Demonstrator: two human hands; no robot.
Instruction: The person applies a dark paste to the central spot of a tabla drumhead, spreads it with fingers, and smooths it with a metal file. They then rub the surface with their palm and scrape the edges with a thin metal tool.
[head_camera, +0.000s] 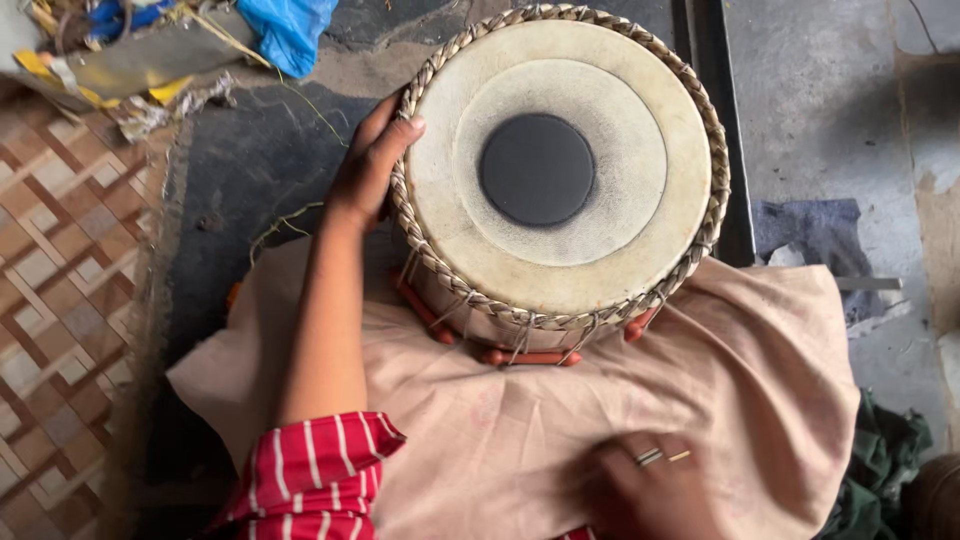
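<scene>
Left hand fingers clamp the drum rim — right hand blurred, fingers unclear.

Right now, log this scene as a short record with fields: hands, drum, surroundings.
left hand: left hand grips the braided rim of the drum, thumb on the skin
right hand: right hand blurred, rests on the pink cloth; rings on fingers
drum: upright on the cloth, pale skin with black centre spot, red pegs at its side
surroundings: patterned floor to the left, blue bag at top
</scene>
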